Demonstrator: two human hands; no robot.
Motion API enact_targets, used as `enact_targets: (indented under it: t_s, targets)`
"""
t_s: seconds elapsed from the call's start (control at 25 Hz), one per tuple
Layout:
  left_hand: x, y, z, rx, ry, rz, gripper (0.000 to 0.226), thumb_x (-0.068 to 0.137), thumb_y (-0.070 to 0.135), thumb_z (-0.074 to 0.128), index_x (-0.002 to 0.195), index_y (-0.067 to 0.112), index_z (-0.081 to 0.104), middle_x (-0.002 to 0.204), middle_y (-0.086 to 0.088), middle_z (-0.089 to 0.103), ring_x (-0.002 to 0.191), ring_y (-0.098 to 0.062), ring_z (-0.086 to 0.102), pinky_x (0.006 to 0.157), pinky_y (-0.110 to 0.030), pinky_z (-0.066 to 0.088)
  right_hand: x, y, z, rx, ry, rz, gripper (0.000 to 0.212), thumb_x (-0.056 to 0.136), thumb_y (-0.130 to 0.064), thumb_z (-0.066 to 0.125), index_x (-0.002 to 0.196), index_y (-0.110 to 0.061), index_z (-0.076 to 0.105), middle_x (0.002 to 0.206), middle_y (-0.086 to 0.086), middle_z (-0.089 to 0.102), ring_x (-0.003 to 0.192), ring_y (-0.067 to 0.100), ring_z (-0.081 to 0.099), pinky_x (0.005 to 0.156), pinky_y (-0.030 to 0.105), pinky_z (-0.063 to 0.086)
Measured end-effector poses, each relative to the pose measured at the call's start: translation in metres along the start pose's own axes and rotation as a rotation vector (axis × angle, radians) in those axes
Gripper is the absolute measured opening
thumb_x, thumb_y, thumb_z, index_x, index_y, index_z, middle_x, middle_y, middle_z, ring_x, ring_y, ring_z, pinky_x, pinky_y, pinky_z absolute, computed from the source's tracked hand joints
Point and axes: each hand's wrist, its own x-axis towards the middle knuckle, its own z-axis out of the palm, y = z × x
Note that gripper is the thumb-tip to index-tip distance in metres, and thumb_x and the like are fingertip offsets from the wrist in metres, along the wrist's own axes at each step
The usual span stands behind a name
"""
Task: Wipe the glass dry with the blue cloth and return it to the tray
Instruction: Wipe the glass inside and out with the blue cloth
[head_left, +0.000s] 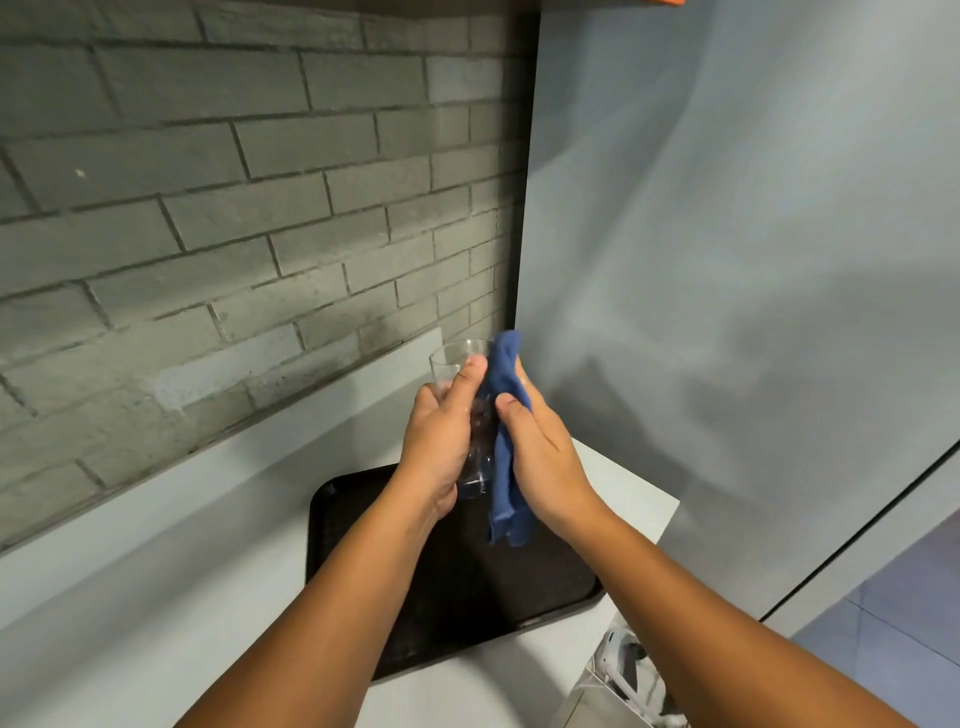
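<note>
A clear glass (451, 364) is held upright in the air above the black tray (332, 530). My left hand (439, 441) wraps around its left side, thumb near the rim. My right hand (540, 457) presses the blue cloth (506, 452) against the glass's right side. The cloth runs from above the rim down past the base and hangs loose below my palm. The tray lies flat on the white counter, partly hidden by my forearms.
A grey brick wall (234, 208) rises behind the white counter (156, 597). A smooth grey panel (727, 260) stands to the right. The counter ends just right of the tray, with a white object (623, 670) below that edge.
</note>
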Motion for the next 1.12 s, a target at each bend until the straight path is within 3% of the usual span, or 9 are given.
enact_targets:
  t_s: [0.16, 0.24, 0.36, 0.44, 0.52, 0.64, 0.76, 0.92, 1.12]
  targets:
    - [0.007, -0.006, -0.001, -0.004, 0.007, -0.008, 0.047, 0.101, 0.054, 0.077, 0.119, 0.012, 0.067, 0.101, -0.011, 0.087, 0.085, -0.026, 0.087, 0.077, -0.043, 0.067, 0.000, 0.000, -0.002, -0.036, -0.014, -0.038, 0.052, 0.114, -0.025, 0.042, 0.162, -0.042, 0.031, 0.166, -0.024, 0.041, 0.152, -0.013, 0.036, 0.126, 0.013, 0.028]
    - [0.010, -0.008, -0.001, -0.048, -0.023, -0.053, 0.062, 0.088, 0.062, 0.085, 0.122, 0.013, 0.070, 0.102, -0.014, 0.087, 0.086, -0.030, 0.087, 0.083, -0.049, 0.068, 0.002, 0.001, -0.007, 0.055, 0.008, 0.039, 0.049, 0.113, -0.028, 0.042, 0.160, -0.043, 0.041, 0.157, -0.019, 0.057, 0.144, -0.004, 0.052, 0.124, 0.023, 0.038]
    - [0.011, -0.005, 0.000, -0.075, -0.084, -0.111, 0.084, 0.079, 0.074, 0.082, 0.139, 0.015, 0.077, 0.130, -0.021, 0.084, 0.114, -0.038, 0.085, 0.106, -0.058, 0.064, 0.000, -0.006, -0.007, -0.015, 0.001, -0.043, 0.054, 0.114, -0.021, 0.041, 0.166, -0.034, 0.031, 0.174, -0.016, 0.033, 0.160, -0.001, 0.028, 0.132, 0.024, 0.022]
    - [0.012, -0.005, 0.000, -0.087, -0.070, -0.080, 0.089, 0.079, 0.070, 0.083, 0.143, 0.008, 0.073, 0.126, -0.019, 0.083, 0.108, -0.038, 0.083, 0.097, -0.054, 0.067, 0.001, -0.009, -0.008, 0.082, 0.000, -0.004, 0.051, 0.114, -0.020, 0.041, 0.162, -0.035, 0.040, 0.167, -0.012, 0.047, 0.154, 0.002, 0.042, 0.131, 0.031, 0.028]
    - [0.010, -0.005, -0.001, -0.086, -0.047, -0.082, 0.088, 0.078, 0.068, 0.084, 0.139, 0.006, 0.074, 0.117, -0.018, 0.079, 0.098, -0.036, 0.082, 0.089, -0.050, 0.068, 0.000, -0.012, -0.008, 0.116, 0.023, 0.043, 0.049, 0.113, -0.023, 0.041, 0.159, -0.040, 0.045, 0.159, -0.011, 0.057, 0.148, 0.005, 0.052, 0.129, 0.036, 0.035]
    - [0.007, -0.001, -0.003, -0.060, 0.027, -0.087, 0.066, 0.088, 0.067, 0.079, 0.115, 0.007, 0.086, 0.116, -0.024, 0.087, 0.098, -0.035, 0.086, 0.101, -0.055, 0.066, -0.006, -0.015, -0.002, -0.005, -0.030, -0.060, 0.052, 0.115, -0.023, 0.040, 0.163, -0.042, 0.032, 0.175, -0.018, 0.028, 0.159, -0.009, 0.023, 0.130, 0.018, 0.020]
    - [0.000, -0.001, -0.002, 0.017, 0.115, -0.049, 0.055, 0.100, 0.058, 0.076, 0.098, 0.004, 0.081, 0.096, -0.026, 0.087, 0.080, -0.032, 0.084, 0.090, -0.051, 0.068, 0.000, -0.009, -0.002, 0.089, -0.041, 0.008, 0.051, 0.115, -0.022, 0.040, 0.163, -0.037, 0.036, 0.161, -0.011, 0.053, 0.131, -0.024, 0.052, 0.110, 0.006, 0.042]
    - [-0.002, 0.002, -0.007, 0.032, 0.054, -0.091, 0.069, 0.094, 0.075, 0.073, 0.111, 0.009, 0.083, 0.102, -0.016, 0.090, 0.092, -0.029, 0.088, 0.089, -0.045, 0.069, -0.002, -0.007, 0.004, -0.063, -0.059, -0.067, 0.054, 0.115, -0.027, 0.042, 0.167, -0.032, 0.029, 0.177, -0.014, 0.024, 0.162, -0.002, 0.020, 0.134, 0.029, 0.017]
    - [-0.002, -0.004, -0.013, -0.005, 0.066, -0.076, 0.068, 0.086, 0.068, 0.086, 0.122, 0.011, 0.074, 0.104, -0.012, 0.088, 0.086, -0.028, 0.087, 0.075, -0.041, 0.068, 0.006, -0.013, 0.004, 0.058, -0.045, 0.033, 0.047, 0.112, -0.028, 0.044, 0.158, -0.037, 0.048, 0.158, -0.005, 0.060, 0.146, 0.007, 0.054, 0.127, 0.035, 0.038]
